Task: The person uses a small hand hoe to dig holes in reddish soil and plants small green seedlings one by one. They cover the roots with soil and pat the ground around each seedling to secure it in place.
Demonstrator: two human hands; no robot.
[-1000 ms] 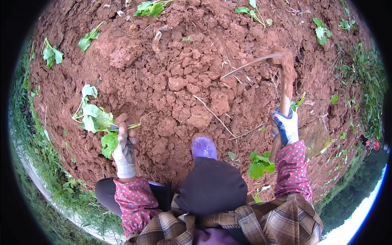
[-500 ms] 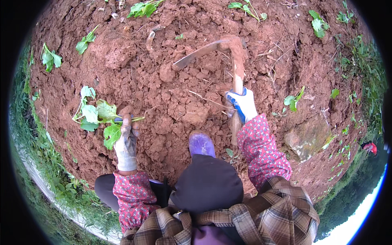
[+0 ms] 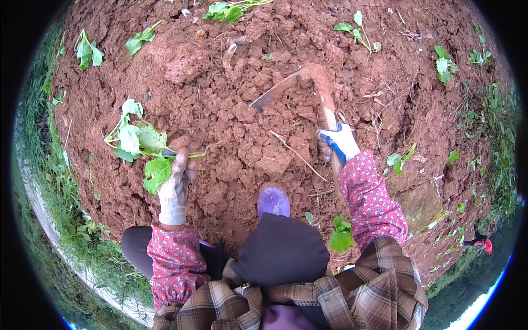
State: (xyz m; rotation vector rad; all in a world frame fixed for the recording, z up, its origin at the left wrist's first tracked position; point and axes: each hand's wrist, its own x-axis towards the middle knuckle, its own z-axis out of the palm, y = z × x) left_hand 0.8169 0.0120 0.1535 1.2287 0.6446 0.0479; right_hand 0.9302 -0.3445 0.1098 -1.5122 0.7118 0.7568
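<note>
In my left hand [image 3: 175, 179], gloved in dirty white and blue, the fingers close round the stems of a leafy green seedling [image 3: 144, 142]. Its pale leaves hang out to the left, and a thin root end pokes out to the right. My right hand [image 3: 338, 144], in a white and blue glove, is wrapped round the wooden handle of a hoe [image 3: 328, 113]. The hoe's soil-caked head [image 3: 283, 88] points left, its blade edge low over or touching the loose reddish clods; I cannot tell which.
Uprooted seedlings lie scattered on the red soil [image 3: 220, 115], one of them [image 3: 228, 10] at the far side. A flat rock [image 3: 421, 206] sits right of my right sleeve. My purple boot [image 3: 273, 201] stands between my hands. Grass [image 3: 60, 203] and a pale path [image 3: 47, 225] border the left.
The view has shifted, so the far seedlings appear lower and further right. The hoe handle leans more to the left at its top. Both hands keep their hold.
</note>
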